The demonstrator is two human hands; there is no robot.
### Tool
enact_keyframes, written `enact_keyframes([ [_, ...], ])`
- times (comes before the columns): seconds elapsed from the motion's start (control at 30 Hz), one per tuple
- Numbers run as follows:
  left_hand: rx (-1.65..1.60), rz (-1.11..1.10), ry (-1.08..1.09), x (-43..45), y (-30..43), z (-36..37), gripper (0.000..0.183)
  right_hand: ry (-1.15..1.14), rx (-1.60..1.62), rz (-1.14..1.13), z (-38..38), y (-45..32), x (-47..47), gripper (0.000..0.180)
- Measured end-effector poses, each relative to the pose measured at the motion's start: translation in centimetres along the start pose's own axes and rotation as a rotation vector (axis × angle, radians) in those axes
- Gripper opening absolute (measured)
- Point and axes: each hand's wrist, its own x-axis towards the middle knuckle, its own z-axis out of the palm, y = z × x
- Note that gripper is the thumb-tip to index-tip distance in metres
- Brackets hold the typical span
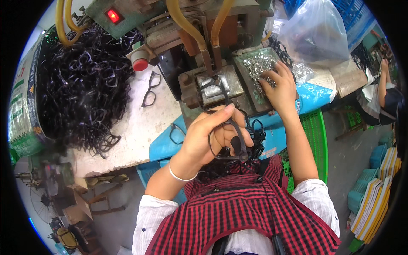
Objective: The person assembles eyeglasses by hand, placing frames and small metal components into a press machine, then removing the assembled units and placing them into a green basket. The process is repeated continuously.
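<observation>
My left hand [216, 134] grips a black eyeglass frame [239, 134] in front of the machine. One rim of it hangs below my fingers, and the other rim reaches up over the metal fixture block [220, 89]. Small shiny metal parts [255, 65] lie heaped in a shallow green-painted tray [242, 59] to the right of the block. Over this heap is my right hand [280, 86], its fingers spread and the tips touching the parts. Two metal arms [216, 59] with yellowish hoses [181, 22] come down to the block. More black frames [256, 130] bunch behind my left hand.
A large heap of black eyeglass frames [86, 83] spills from a printed sack [24, 95] at left. Single frames [151, 89] lie on the worktable [134, 137]. A red button [140, 64] juts from the machine. A green basket [314, 143] stands below; a co-worker's arm [382, 86] shows at right.
</observation>
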Motion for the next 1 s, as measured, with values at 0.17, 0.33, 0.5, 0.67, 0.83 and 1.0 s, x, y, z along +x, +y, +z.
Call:
enact_keyframes([
  [0.17,-0.022,-0.015,0.066,-0.3,-0.4,-0.1,0.043,0.055,0.054,-0.022,0.1,-0.3,0.0,0.015],
  [0.33,0.400,0.124,-0.307,-1.9,-4.9,-5.7,0.055,0.016,0.129,0.027,-1.1,-0.7,0.2,0.014],
  [0.5,1.275,-0.142,-0.409,-11.2,0.1,-6.5,0.062,0.086,0.312,0.094,-2.5,-0.1,-2.4,0.011],
  [0.67,1.293,0.264,0.417,-12.1,7.7,-8.0,0.017,0.044,0.480,0.241,-2.5,-1.9,-0.8,0.016],
  [0.83,1.650,0.703,0.995,-2.4,10.6,-21.2,0.022,0.024,0.529,0.209,-1.2,-3.8,1.1,0.016],
  [1.0,1.681,0.339,1.160,2.1,6.6,-28.4,0.029,0.050,0.401,0.287,-2.9,-1.0,-2.3,0.015],
])
